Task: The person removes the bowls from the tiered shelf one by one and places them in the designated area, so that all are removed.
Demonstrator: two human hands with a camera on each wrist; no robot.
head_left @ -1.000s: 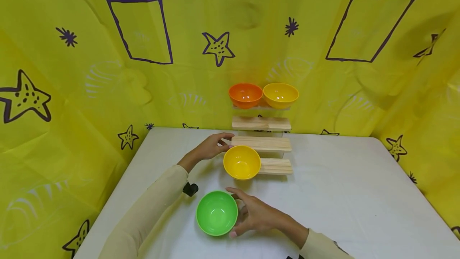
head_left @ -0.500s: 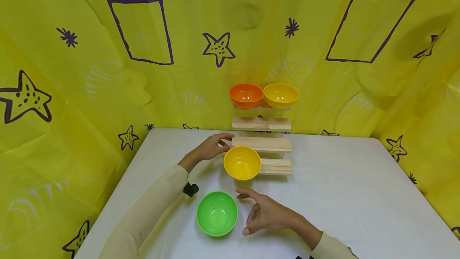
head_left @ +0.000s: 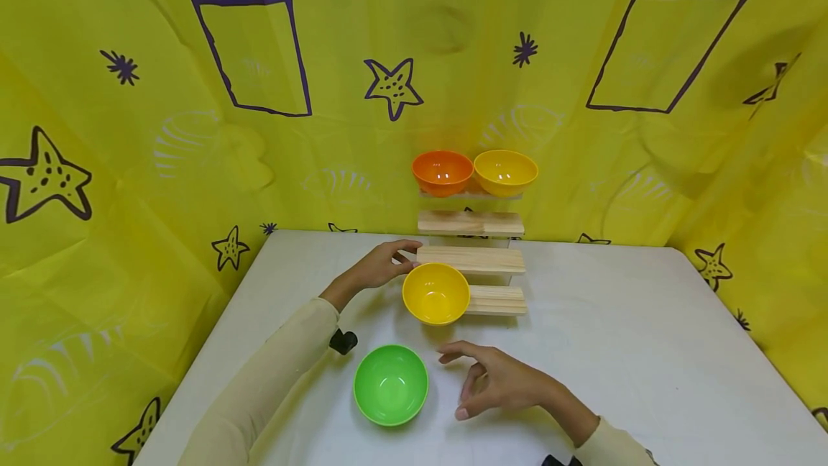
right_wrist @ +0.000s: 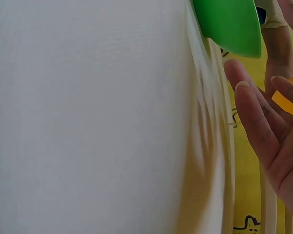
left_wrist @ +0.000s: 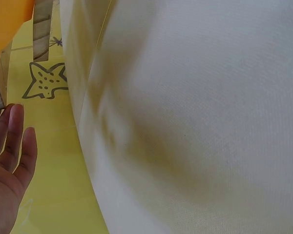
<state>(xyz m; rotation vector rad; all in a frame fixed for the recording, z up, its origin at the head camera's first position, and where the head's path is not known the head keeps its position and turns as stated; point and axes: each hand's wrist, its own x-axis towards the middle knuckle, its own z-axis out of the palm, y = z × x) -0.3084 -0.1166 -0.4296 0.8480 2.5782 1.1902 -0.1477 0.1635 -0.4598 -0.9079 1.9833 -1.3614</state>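
Left hand has its fingertips at the rack's left end; whether it pinches the wood cannot be told; right hand is wide, thumb parted from fingers, right of the green bowl and apart from it; green bowl sits upright on the table, before the rack; front yellow bowl sits at the lowest slat's left end; orange bowl and rear yellow bowl sit side by side on top.

Diffuse light, soft shadows, dim wrist views
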